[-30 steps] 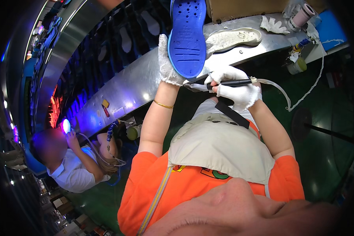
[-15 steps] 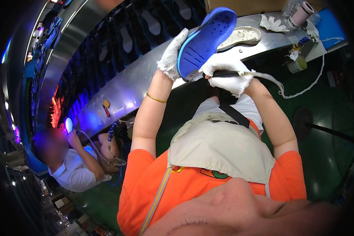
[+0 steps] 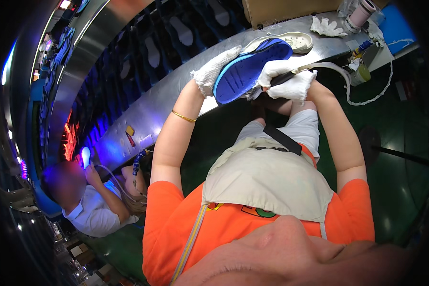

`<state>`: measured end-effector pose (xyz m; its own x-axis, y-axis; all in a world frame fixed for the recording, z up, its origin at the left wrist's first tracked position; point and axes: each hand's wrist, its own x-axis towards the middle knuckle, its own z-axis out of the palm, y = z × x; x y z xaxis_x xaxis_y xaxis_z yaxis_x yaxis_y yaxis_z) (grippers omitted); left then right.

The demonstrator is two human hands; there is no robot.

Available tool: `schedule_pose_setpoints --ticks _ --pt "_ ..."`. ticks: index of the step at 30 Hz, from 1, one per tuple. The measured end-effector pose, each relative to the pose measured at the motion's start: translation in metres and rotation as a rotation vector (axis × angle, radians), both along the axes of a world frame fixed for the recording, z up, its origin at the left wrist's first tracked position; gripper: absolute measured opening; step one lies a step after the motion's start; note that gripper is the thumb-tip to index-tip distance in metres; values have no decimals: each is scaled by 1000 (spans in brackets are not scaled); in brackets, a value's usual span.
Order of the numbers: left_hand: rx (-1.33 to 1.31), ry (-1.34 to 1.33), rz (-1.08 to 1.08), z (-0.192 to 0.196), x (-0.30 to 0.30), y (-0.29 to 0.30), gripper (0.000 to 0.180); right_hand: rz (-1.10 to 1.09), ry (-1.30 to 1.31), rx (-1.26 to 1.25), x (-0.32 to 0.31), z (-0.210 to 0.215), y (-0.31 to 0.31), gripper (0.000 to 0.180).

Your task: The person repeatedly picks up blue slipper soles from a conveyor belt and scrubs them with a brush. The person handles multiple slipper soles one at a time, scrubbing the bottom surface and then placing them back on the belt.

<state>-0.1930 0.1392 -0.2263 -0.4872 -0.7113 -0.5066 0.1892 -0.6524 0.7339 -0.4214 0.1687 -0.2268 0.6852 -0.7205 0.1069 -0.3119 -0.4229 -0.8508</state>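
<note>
My left hand (image 3: 216, 69), in a white knit glove, is wrapped around the outer side of a blue clog-like shoe sole (image 3: 240, 76) with a light-blue edge, grooves and small holes. The piece is tilted over the front edge of the metal bench. My right hand (image 3: 291, 85), also gloved, closes on a dark pen-like tool (image 3: 281, 78) fed by a pale hose (image 3: 341, 71). Its tip is by the inner side of the sole; my fingers partly hide the contact. Behind the blue piece lies a white clog-like shoe (image 3: 301, 43), partly covered.
On the bench (image 3: 171, 95) are a loose white glove (image 3: 328, 27) and a pink cylindrical container (image 3: 361, 15). A cardboard box (image 3: 295, 10) stands behind. Dark shoe-shaped pieces (image 3: 181, 31) line the area beyond. At left, another person (image 3: 100, 205) holds a glowing piece (image 3: 86, 156).
The blue sole has come down and tilted flatter, with my left hand turning along with it. My right hand and its tool have shifted slightly right. The other person's glowing piece moved a little.
</note>
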Motion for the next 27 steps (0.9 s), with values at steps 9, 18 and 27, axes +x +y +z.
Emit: schedule_pose_setpoints --ticks 9,18,27 --pt "20 103 -79 2 5 -8 46 -23 93 -41 -16 10 -13 14" --pt "-166 613 233 -10 -3 15 67 -244 -503 33 37 1 38 9" --pt "-316 461 351 -45 -10 28 48 -382 -453 55 34 4 32 6"
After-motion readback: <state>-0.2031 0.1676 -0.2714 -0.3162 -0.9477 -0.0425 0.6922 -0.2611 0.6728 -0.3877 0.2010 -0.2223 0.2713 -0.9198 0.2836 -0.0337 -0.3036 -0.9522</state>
